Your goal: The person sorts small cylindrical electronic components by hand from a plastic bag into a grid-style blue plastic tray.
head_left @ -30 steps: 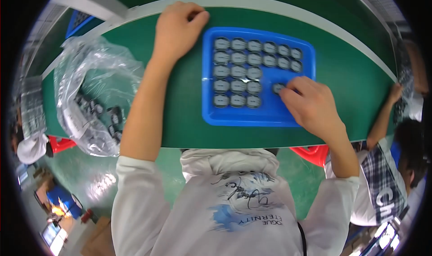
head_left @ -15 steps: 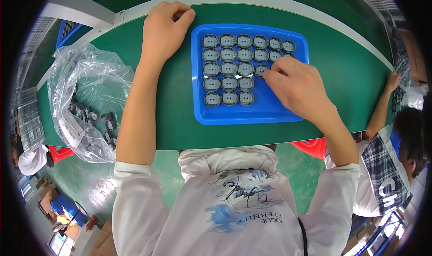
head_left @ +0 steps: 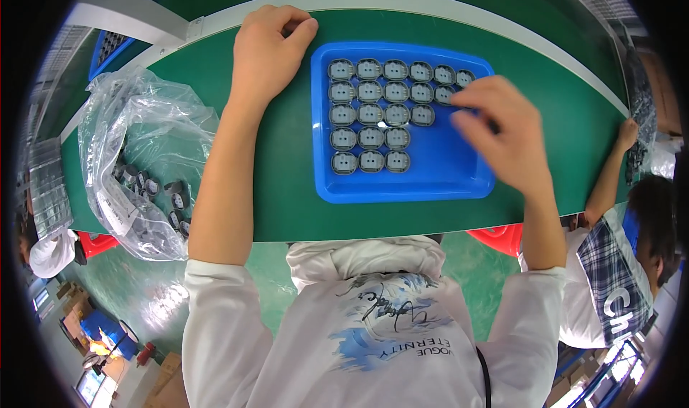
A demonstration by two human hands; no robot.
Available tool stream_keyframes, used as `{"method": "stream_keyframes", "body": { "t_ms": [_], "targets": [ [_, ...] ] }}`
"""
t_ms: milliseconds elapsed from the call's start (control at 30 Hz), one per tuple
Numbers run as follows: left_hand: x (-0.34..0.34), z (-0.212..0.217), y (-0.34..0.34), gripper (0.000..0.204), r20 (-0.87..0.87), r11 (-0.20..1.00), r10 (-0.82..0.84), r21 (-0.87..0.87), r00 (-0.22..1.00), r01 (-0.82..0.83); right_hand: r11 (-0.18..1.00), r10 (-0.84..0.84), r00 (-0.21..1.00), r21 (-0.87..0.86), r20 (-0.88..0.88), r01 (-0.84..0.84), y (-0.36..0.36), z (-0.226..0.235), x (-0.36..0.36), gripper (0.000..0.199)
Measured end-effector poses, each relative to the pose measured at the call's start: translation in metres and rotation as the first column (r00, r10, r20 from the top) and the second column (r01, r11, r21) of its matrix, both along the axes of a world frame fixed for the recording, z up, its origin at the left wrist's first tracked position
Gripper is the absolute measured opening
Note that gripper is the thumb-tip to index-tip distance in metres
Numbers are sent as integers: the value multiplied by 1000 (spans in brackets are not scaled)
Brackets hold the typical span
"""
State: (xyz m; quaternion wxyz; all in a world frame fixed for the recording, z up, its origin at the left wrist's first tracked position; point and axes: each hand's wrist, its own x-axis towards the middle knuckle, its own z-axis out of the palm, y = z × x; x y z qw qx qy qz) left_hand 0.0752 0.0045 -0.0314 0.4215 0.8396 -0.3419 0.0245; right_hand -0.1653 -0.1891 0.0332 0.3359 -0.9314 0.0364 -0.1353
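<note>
Over the right side of the blue tray [head_left: 330, 190], my right hand [head_left: 508, 132] hangs with thumb and forefinger apart and nothing visible between them; it is slightly blurred. Grey rounded plastic parts [head_left: 370, 114] stand in rows in the tray, filling its left and back portions. Closest to my right fingertips is a grey part [head_left: 443, 95] in the second row, partly beside the fingers. My left hand [head_left: 273, 53] rests left of the tray's back corner, its fingers curled closed. Whatever it may hold is hidden.
A clear plastic bag [head_left: 154, 114] with several loose dark grey parts [head_left: 177, 200] lies on the green table [head_left: 287, 193] at the left. A grey metal post [head_left: 133, 17] rises at the back left. Another person's arm [head_left: 608, 167] reaches to the table's right end.
My right hand has lifted away from the part in the third row and moved right, its fingers parting. That part stays in the tray. The left hand keeps its place.
</note>
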Motion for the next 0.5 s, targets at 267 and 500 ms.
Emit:
{"method": "stream_keyframes", "body": {
  "t_ms": [267,500],
  "targets": [
    [0,-17,-7,14,209,989,0,-147,978,32,843,-397,914,-359,85,400,-84,-48,-57,45],
    [-15,-11,7,11,110,995,28,-102,994,-16,917,-147,983,-359,106,176,-69,-73,-76,31]
  ]
}}
